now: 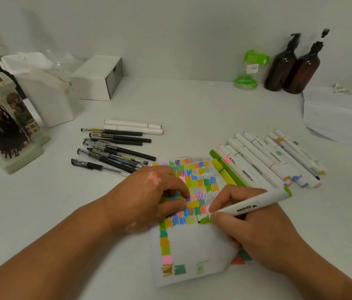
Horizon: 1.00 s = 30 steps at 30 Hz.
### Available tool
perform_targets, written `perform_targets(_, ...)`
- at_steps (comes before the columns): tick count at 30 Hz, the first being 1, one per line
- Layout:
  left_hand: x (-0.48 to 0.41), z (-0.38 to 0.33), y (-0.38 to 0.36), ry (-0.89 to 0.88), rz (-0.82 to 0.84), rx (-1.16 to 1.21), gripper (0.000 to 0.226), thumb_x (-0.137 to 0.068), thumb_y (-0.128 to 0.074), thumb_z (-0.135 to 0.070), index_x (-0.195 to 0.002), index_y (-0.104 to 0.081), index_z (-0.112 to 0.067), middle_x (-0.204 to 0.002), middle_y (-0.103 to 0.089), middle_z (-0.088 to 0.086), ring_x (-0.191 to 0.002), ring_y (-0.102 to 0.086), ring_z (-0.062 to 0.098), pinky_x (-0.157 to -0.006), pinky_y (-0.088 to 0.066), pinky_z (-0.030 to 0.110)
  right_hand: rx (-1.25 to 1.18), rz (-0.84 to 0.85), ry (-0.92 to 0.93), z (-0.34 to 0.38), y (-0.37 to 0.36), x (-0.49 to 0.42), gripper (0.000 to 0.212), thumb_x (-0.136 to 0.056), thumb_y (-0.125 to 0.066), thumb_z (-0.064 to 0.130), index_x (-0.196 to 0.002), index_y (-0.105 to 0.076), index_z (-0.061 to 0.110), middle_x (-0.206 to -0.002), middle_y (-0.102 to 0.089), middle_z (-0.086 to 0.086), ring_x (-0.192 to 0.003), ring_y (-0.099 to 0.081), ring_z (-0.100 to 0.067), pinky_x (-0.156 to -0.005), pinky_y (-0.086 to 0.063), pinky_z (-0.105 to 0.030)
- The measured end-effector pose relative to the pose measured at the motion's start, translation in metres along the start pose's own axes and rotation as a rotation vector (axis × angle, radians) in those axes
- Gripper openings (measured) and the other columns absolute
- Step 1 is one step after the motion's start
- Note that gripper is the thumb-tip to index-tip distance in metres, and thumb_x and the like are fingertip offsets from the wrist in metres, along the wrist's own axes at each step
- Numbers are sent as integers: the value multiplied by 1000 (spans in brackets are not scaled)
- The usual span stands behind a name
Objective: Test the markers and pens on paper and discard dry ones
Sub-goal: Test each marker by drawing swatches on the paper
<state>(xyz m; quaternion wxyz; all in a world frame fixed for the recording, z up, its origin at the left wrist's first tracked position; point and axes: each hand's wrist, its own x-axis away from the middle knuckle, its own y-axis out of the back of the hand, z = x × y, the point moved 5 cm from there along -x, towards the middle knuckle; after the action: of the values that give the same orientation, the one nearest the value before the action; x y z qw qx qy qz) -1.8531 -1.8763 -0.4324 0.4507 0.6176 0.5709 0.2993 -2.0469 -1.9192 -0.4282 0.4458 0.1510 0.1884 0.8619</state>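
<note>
A white sheet of paper point(192, 245), crowded with small coloured scribble patches, lies on the white desk point(192, 109). The right hand point(255, 232) grips a white-barrelled marker with a green tip point(246, 207), its nib touching the paper just below the patches. The left hand point(149, 195) presses flat on the paper's left part, fingers spread and holding nothing. Beyond the paper to the left lies a cluster of black gel pens point(114, 148); beyond it to the right, a row of white markers point(272, 159).
</note>
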Motion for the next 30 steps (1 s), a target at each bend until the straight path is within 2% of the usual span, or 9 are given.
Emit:
perform_targets(2, 0, 0, 0, -5, -3, -1, 26, -89, -64, -52, -111, -71, -39, -92, -56, -20, -82, -53, -5, -67, -36, 4, 8, 0, 14, 1, 0, 0, 10, -81, -76, 18, -80, -75, 28, -66, -67, 3, -55, -65, -16, -40, -56, -32)
perform_targets(4, 0, 0, 1, -1, -3, -3, 26, -89, -65, -51, -110, -71, -39, -91, -55, -21, -81, -53, -5, -68, -36, 6, 37, -7, 58, 4, 1, 0, 12, -82, -76, 19, -78, -73, 30, -61, -67, 4, -47, -62, -10, -41, -52, -24)
perform_targets(17, -1, 1, 0, 25, 11, 1, 27, -87, -65, -53, -110, -70, -40, -97, -60, -19, -87, -58, 2, -72, -50, 15, 11, 16, 88, 5, 1, 0, 14, -83, -76, 19, -77, -73, 32, -62, -69, 4, -48, -63, -8, -43, -49, -18)
perform_targets(23, -1, 1, 0, 25, -5, 0, 25, -87, -66, -52, -109, -71, -40, -92, -57, -20, -82, -55, -1, -68, -41, 10, 3, -19, 74, 5, 1, -1, 17, -83, -76, 14, -75, -72, 29, -59, -67, 6, -47, -60, -5, -43, -45, -14)
perform_targets(28, 0, 0, 0, 21, 2, 7, 27, -87, -65, -53, -109, -71, -41, -94, -58, -20, -84, -57, 0, -69, -47, 12, 6, -47, 67, 4, 2, -1, 15, -83, -75, 15, -73, -70, 25, -57, -65, 7, -45, -59, -5, -43, -44, -13)
perform_targets(30, -1, 0, 0, 18, -3, 2, 26, -87, -65, -53, -109, -71, -41, -93, -58, -20, -82, -56, 0, -67, -44, 10, 32, -53, 75, 4, 2, -1, 15, -81, -75, 14, -72, -71, 26, -58, -65, 8, -47, -59, -4, -43, -43, -13)
